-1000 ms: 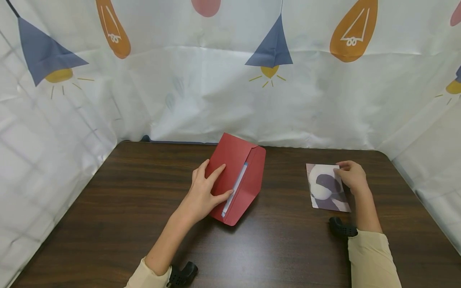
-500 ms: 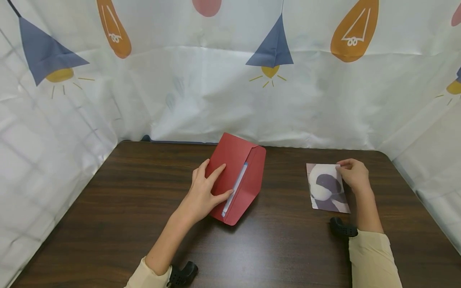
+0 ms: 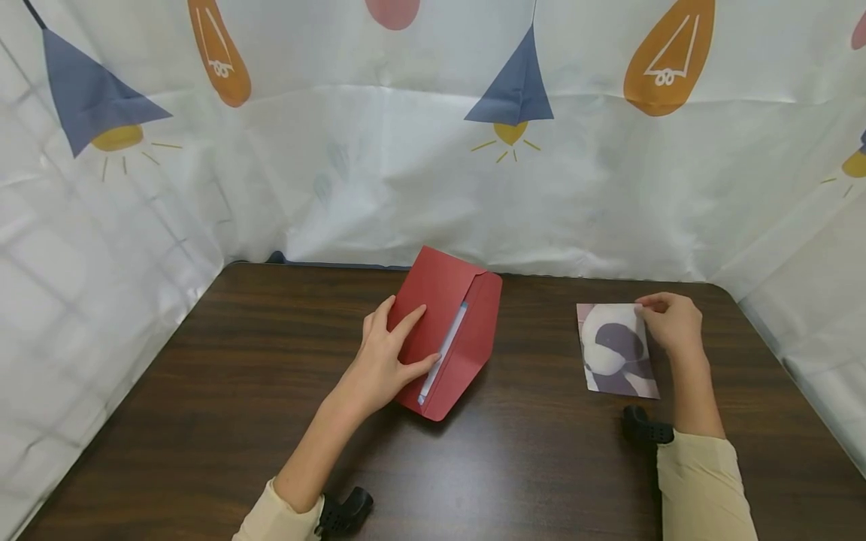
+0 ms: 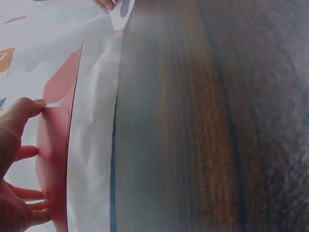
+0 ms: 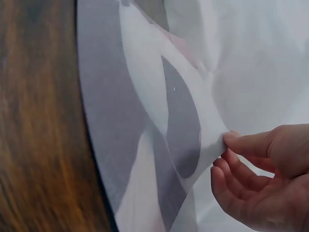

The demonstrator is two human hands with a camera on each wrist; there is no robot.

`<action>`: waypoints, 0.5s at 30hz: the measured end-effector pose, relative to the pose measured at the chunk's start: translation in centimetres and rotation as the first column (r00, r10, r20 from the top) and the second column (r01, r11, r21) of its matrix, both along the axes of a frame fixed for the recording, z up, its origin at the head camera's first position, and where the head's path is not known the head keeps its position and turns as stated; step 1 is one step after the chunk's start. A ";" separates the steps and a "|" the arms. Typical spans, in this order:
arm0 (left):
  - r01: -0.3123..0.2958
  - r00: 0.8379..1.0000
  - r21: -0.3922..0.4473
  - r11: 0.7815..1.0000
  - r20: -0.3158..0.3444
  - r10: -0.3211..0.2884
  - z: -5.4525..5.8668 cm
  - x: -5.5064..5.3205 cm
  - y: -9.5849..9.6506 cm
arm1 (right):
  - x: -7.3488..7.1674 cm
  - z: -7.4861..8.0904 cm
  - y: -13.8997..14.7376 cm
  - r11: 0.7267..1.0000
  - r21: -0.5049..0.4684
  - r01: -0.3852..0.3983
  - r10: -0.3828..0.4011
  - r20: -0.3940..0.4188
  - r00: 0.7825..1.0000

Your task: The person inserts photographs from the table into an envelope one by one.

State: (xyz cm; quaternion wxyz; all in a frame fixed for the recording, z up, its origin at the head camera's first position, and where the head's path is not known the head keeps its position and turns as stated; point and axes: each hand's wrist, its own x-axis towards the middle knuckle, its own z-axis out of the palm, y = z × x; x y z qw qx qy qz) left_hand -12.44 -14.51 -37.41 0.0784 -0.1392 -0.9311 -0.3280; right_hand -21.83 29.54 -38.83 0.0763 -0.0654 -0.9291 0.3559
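Left of the middle, my left hand (image 3: 382, 361) grips a red envelope (image 3: 433, 300) by its left side, with spread fingers over its face and the thumb at the opening. A white, bluish-edged paper (image 3: 443, 353) shows inside the slit. The envelope is tilted, its top corner overlapping the curtain in the head view. On the right, my right hand (image 3: 673, 323) pinches the upper right corner of a printed card (image 3: 612, 349) with white and grey-purple shapes. In the right wrist view the card (image 5: 106, 96) looks bent, with thumb and index finger at its edge.
A dark wood table (image 3: 534, 451) lies under both hands. Behind it and at both sides hangs a white curtain (image 3: 406, 188) printed with lamps and bulbs. Black wrist bands (image 3: 345, 511) sit near both sleeves.
My right hand has shifted slightly right and away from me, at the card's corner, and the card has moved up a little. My left hand and the envelope stay nearly the same.
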 end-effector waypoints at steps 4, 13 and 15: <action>0.002 1.000 0.002 1.000 -0.004 -0.002 0.0 0.0 0.0 | 0.0 0.3 0.1 1.000 0.022 0.001 -0.001 -0.012 1.000; 0.002 1.000 0.002 1.000 -0.011 -0.001 -0.1 0.0 0.0 | 0.0 1.0 0.2 0.998 0.053 -0.026 0.026 -0.003 1.000; 0.000 1.000 0.002 1.000 -0.006 0.000 -0.1 0.0 0.0 | 0.0 1.2 0.1 0.997 0.059 -0.039 0.039 0.005 0.999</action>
